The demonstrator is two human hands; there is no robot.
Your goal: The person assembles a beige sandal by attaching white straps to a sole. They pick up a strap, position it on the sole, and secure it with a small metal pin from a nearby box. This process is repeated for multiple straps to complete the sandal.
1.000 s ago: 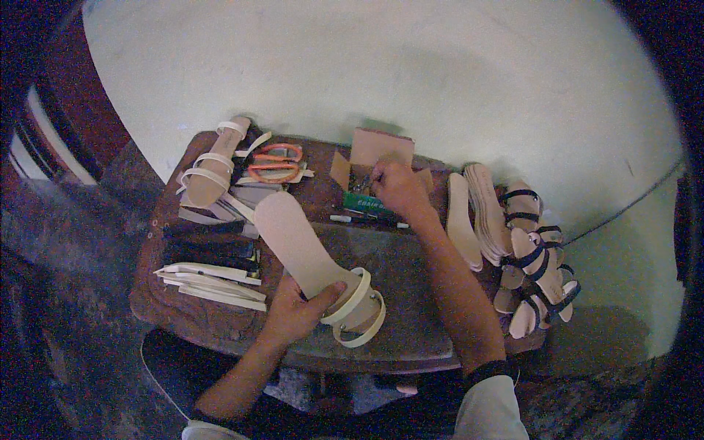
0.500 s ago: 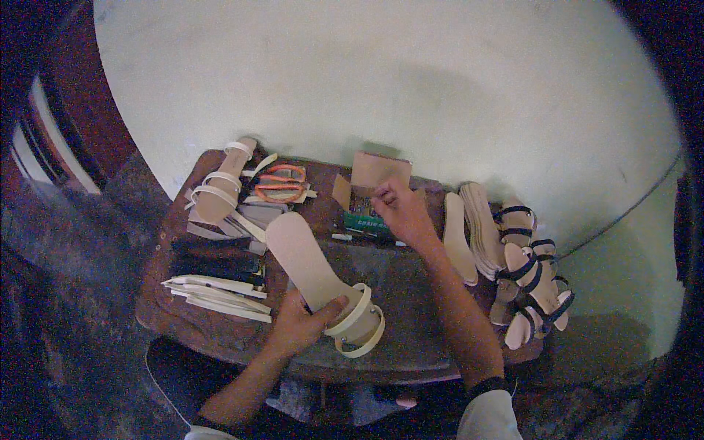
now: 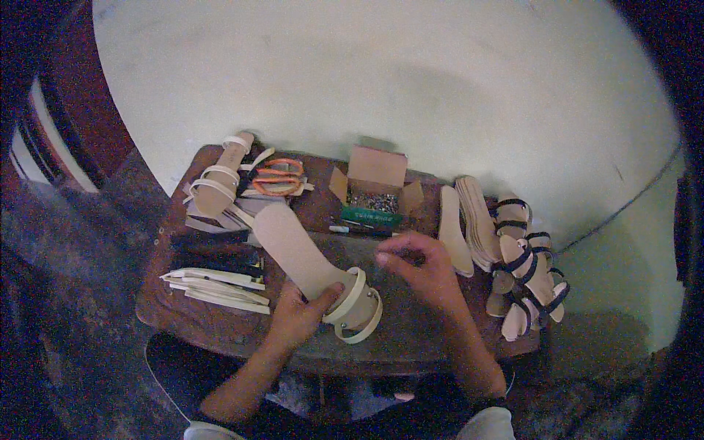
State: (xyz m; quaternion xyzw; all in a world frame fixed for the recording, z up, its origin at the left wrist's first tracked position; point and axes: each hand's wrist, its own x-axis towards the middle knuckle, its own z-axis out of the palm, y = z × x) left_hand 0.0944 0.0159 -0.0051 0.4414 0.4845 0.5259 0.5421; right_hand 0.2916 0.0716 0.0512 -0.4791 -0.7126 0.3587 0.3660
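Note:
My left hand (image 3: 297, 315) grips a sandal (image 3: 299, 249) by its middle, thumb on top. The sandal has a beige sole and two cream straps bent round its near end, with small metal studs at their edges. Above the table, right of the sandal, my right hand (image 3: 424, 270) is closed with thumb and fingertips pinched together. Whatever lies in that pinch is too small to make out. Beyond it stands an open green and brown cardboard box (image 3: 372, 214) filled with small metal pieces.
On the brown table (image 3: 220, 326), a cream-strapped sandal (image 3: 217, 183), orange-handled scissors (image 3: 279, 174) and a stack of cream strips (image 3: 216, 290) lie left. To the right are stacked beige soles (image 3: 477, 224) and several dark-strapped sandals (image 3: 524, 264). Dark pens (image 3: 359, 229) lie before the box.
My right hand has come back from over the box toward me, near the sandal. The box's metal pieces now show. My left hand still holds the sandal, tilted slightly more to the left.

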